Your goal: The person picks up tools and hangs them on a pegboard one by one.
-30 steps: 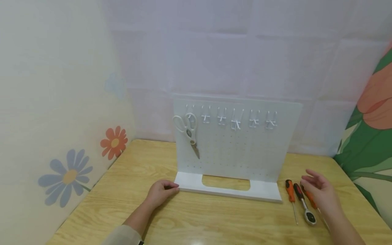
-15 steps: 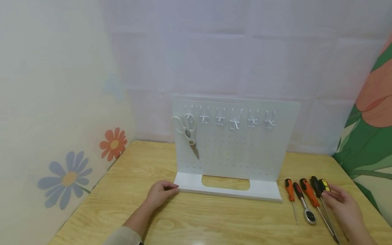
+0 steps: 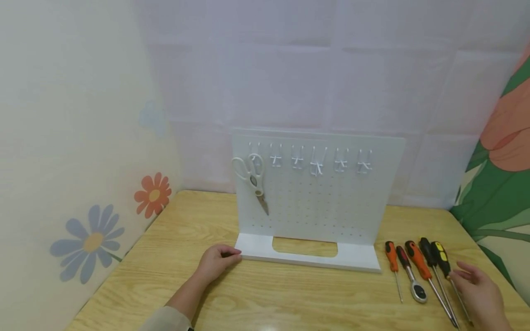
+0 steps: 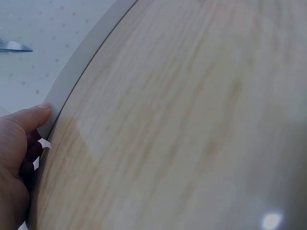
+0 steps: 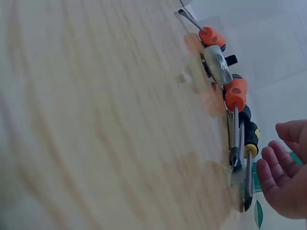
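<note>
A white pegboard stands upright on its flat base. My left hand is at the base's front left corner, holding it by the edge. In the left wrist view, the left thumb lies against the white edge with the other fingers curled under it. White-handled scissors hang from the leftmost hook. My right hand is beside a black-and-yellow screwdriver, fingers loosely bent around nothing. Left of that lie a black-handled screwdriver, two orange screwdrivers and a ratchet wrench.
Several clear hooks with white ties line the pegboard's upper part. The wooden table meets a pale wall behind and flower-painted walls on both sides.
My right hand has moved rightward and toward the table's near side, from over the orange screwdriver past the black-and-yellow one, uncovering the tools. The left hand has stayed at the base.
</note>
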### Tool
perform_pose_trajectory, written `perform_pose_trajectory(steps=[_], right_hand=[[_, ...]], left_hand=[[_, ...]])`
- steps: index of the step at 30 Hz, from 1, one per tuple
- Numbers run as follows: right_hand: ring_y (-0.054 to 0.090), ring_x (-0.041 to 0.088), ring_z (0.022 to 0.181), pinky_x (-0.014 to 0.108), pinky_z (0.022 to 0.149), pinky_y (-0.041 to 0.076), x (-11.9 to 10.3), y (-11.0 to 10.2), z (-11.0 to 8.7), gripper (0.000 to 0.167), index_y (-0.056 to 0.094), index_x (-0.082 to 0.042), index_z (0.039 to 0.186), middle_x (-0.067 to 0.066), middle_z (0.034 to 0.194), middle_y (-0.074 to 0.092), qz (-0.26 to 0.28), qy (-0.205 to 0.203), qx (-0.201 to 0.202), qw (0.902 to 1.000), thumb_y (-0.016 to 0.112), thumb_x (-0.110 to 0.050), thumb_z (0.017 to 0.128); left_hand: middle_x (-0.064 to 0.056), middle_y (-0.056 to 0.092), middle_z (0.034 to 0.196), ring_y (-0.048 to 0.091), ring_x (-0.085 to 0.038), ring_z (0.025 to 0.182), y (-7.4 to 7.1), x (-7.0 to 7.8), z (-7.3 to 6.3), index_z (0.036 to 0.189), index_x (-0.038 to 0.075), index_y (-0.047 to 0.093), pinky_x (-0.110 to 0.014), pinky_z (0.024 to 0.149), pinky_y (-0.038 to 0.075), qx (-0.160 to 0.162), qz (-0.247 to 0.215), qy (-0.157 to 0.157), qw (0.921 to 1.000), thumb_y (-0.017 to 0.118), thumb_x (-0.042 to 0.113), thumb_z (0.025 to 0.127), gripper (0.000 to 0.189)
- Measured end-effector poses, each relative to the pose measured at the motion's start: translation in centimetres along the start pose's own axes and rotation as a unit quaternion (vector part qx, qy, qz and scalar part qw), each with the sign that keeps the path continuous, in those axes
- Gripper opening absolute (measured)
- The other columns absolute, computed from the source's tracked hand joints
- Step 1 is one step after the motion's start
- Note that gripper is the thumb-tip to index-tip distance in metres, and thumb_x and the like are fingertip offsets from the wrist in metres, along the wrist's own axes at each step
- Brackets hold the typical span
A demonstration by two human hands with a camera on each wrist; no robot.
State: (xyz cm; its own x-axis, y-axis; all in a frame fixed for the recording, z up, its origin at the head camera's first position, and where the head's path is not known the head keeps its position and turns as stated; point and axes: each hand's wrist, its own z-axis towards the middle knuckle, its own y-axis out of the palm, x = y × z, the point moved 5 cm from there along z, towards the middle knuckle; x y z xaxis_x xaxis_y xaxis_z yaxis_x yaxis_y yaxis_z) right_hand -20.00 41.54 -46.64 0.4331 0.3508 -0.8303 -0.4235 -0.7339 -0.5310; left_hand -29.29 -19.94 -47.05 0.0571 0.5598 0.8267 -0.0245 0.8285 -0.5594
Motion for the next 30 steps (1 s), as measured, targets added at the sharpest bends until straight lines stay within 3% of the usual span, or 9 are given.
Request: perform_pose_trajectory(steps=[2, 5, 8, 9, 14, 30], right_hand=[[0.05, -0.008, 0.065, 0.014, 0.055, 0.045, 0.3, -0.1, 0.1, 0.059, 0.034, 0.005, 0.147, 0.034, 0.132, 0.049, -0.018, -0.001, 0.006, 0.9998, 0.056, -0.022, 0.099], [0.061, 0.016, 0.084, 0.023, 0.064, 0.047, 0.7, -0.1, 0.2, 0.056, 0.038, 0.006, 0.144, 0.034, 0.129, 0.05, -0.046, 0.003, 0.009, 0.9989, 0.055, -0.022, 0.099], [0.055, 0.042, 0.105, 0.037, 0.072, 0.046, 1.1, 0.1, 0.1, 0.053, 0.042, 0.009, 0.138, 0.036, 0.125, 0.052, -0.077, 0.006, 0.008, 0.997, 0.055, -0.022, 0.098], [0.054, 0.044, 0.106, 0.042, 0.074, 0.045, 1.2, 0.1, 0.0, 0.052, 0.043, 0.01, 0.137, 0.036, 0.124, 0.053, -0.085, 0.008, 0.007, 0.9963, 0.056, -0.021, 0.097], [0.055, 0.046, 0.103, 0.049, 0.078, 0.046, 1.3, 0.3, -0.2, 0.048, 0.047, 0.013, 0.13, 0.036, 0.119, 0.056, -0.131, 0.01, 0.009, 0.9913, 0.055, -0.019, 0.096], [0.054, 0.039, 0.096, 0.044, 0.074, 0.044, 1.1, 0.7, -1.0, 0.037, 0.057, 0.012, 0.12, 0.034, 0.12, 0.055, -0.182, 0.045, -0.004, 0.9823, 0.053, -0.017, 0.098]], left_hand=[[-0.004, 0.071, 0.099, 0.061, -0.014, 0.093, 0.0, 0.0, 0.0, 0.091, 0.009, 0.077, -0.031, 0.085, 0.047, 0.0, 0.002, -0.002, 1.0, 0.078, 0.016, 0.083, 0.01], [-0.004, 0.071, 0.099, 0.061, -0.013, 0.093, -0.1, 0.0, 0.0, 0.091, 0.009, 0.077, -0.03, 0.085, 0.047, 0.001, 0.003, -0.003, 1.0, 0.078, 0.015, 0.083, 0.01], [-0.004, 0.071, 0.099, 0.061, -0.014, 0.093, -0.1, 0.1, 0.0, 0.091, 0.009, 0.077, -0.031, 0.085, 0.047, 0.001, 0.001, 0.001, 1.0, 0.078, 0.015, 0.082, 0.011], [-0.004, 0.071, 0.099, 0.061, -0.014, 0.092, -0.1, 0.1, 0.0, 0.091, 0.008, 0.077, -0.031, 0.085, 0.047, 0.001, 0.001, 0.002, 1.0, 0.078, 0.015, 0.082, 0.011], [-0.003, 0.071, 0.098, 0.061, -0.012, 0.092, 0.0, 0.0, 0.0, 0.091, 0.009, 0.077, -0.03, 0.084, 0.047, -0.001, -0.002, -0.001, 1.0, 0.078, 0.016, 0.082, 0.011], [-0.003, 0.071, 0.099, 0.06, -0.011, 0.091, 0.0, -0.1, 0.1, 0.09, 0.009, 0.077, -0.028, 0.083, 0.047, -0.002, -0.005, -0.002, 1.0, 0.078, 0.015, 0.083, 0.01]])
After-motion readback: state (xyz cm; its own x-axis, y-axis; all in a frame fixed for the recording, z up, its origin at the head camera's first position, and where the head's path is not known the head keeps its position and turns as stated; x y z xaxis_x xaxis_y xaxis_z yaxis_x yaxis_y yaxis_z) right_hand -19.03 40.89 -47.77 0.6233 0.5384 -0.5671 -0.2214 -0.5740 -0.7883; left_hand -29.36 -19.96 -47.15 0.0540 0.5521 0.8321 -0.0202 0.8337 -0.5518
